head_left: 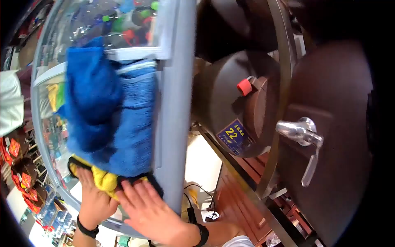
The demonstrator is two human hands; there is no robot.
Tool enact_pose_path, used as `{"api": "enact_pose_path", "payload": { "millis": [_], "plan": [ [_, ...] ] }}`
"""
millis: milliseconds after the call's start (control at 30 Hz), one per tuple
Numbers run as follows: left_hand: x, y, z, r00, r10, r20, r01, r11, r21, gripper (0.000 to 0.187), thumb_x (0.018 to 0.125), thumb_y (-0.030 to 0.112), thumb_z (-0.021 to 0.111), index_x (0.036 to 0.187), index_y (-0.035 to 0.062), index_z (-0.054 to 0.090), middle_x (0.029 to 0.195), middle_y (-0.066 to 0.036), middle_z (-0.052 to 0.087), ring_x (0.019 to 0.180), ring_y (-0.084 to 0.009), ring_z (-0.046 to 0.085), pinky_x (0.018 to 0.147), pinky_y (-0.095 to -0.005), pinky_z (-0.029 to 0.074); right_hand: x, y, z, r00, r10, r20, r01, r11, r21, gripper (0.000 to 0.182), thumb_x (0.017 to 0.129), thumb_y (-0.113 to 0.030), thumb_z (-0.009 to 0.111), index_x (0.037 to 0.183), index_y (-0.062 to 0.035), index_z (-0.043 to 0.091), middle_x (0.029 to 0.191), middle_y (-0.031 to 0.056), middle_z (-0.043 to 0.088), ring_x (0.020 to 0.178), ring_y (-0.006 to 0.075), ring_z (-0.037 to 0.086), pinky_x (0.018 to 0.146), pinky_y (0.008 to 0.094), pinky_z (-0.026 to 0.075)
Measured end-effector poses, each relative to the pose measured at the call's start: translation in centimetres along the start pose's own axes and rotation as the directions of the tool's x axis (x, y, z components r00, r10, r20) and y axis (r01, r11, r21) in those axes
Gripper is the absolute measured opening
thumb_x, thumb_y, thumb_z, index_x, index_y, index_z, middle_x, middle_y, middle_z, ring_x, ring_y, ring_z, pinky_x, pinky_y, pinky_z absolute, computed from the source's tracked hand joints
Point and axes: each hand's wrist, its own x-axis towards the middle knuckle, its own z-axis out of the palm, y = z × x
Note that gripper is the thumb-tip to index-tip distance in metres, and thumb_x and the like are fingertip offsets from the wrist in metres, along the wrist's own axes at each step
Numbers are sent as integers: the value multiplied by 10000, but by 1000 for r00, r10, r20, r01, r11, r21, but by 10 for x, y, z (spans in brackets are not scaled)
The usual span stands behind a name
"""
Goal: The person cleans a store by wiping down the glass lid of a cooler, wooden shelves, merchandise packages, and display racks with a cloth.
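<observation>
A yellow-and-black cloth bundle [105, 180] lies against the near edge of a folded blue towel [135, 119]. My left hand [96, 199] rests on the bundle's left part, fingers stretched out and thumb toward the right. Beside it, my right hand [152, 214] lies flat over the bundle's dark right part, fingers extended. The hands are close together, almost touching at the thumbs. A crumpled darker blue cloth [94, 99] sits on top of the towel's left side. All of this rests on the glass top of a chest freezer [177, 103]. What is under my fingers is hidden.
Colourful packages [131, 33] show through the freezer glass. To the right stand large dark brown jars, one with a red padlock [244, 87] and a blue label [235, 136], another with a metal tap [302, 131]. A black cable [201, 189] hangs beside the freezer.
</observation>
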Motion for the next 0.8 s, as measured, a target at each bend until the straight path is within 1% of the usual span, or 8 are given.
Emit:
{"api": "enact_pose_path", "payload": {
  "millis": [100, 167, 200, 267, 300, 500, 667, 800],
  "plan": [
    [6, 0, -2, 997, 37, -62, -39, 999, -30, 602, 822, 348, 626, 1359, 83, 565, 1381, -321, 423, 1289, -571, 340, 1160, -702, 151, 2, 2, 1, 1000, -4, 18, 5, 1000, -28, 787, 876, -371, 697, 1491, 13, 391, 1536, 245, 378, 1409, 391, 380, 1232, 500, 205],
    [7, -6, 11, 968, 87, -233, -87, 996, 14, 599, 813, 352, 634, 1347, 87, 574, 1339, -330, 435, 1332, -576, 318, 1172, -679, 160, 5, -3, 5, 998, 42, 40, -36, 989, -143, 809, 866, -390, 711, 1497, 3, 392, 1533, 265, 370, 1414, 424, 370, 1226, 524, 210],
    [7, -12, 17, 944, 123, -305, -128, 992, 4, 626, 804, 365, 645, 1359, 84, 569, 1338, -346, 432, 1376, -582, 288, 1183, -660, 163, 5, -5, 7, 998, 61, 8, -58, 978, -200, 806, 861, -394, 714, 1492, 0, 406, 1534, 267, 369, 1415, 432, 367, 1225, 526, 211],
    [8, -11, 11, 959, 106, -262, -122, 992, -43, 688, 835, 381, 644, 1406, 20, 513, 1423, -368, 389, 1382, -574, 302, 1186, -638, 185, 4, -10, 13, 996, 75, -50, -87, 950, -300, 795, 854, -400, 717, 1479, 0, 433, 1534, 272, 367, 1410, 447, 368, 1223, 531, 212],
    [10, -14, 14, 926, 161, -342, -159, 987, 36, 716, 852, 389, 636, 1424, -12, 481, 1435, -358, 396, 1387, -550, 313, 1187, -615, 203, 6, -12, 15, 994, 72, -81, -96, 931, -351, 787, 852, -402, 718, 1470, 3, 446, 1533, 275, 367, 1404, 453, 371, 1222, 534, 212],
    [7, -19, 18, 831, 240, -501, -260, 965, 31, 780, 871, 391, 614, 1512, 6, 394, 1457, -340, 407, 1402, -510, 328, 1200, -580, 204, -2, -39, 35, 956, 150, -253, -250, 867, -432, 830, 819, -328, 772, 1484, 1, 400, 1486, 290, 379, 1370, 441, 376, 1190, 517, 266],
    [-21, -48, 42, 874, 226, -430, -259, 966, -18, 846, 902, 447, 613, 1578, 52, 290, 1523, -352, 336, 1448, -515, 268, 1207, -578, 181, -23, -62, 76, 878, 292, -379, -445, 789, -424, 832, 796, -347, 799, 1461, -11, 429, 1379, 231, 461, 1266, 390, 452, 1105, 449, 385],
    [-60, -75, 62, 908, 201, -368, -250, 964, -90, 904, 911, 463, 630, 1601, 53, 215, 1539, -377, 289, 1458, -527, 236, 1204, -578, 170, -40, -76, 103, 852, 280, -443, -472, 777, -417, 812, 800, -304, 790, 1458, 0, 424, 1303, 236, 474, 1216, 405, 471, 1011, 483, 476]
  ]
}}
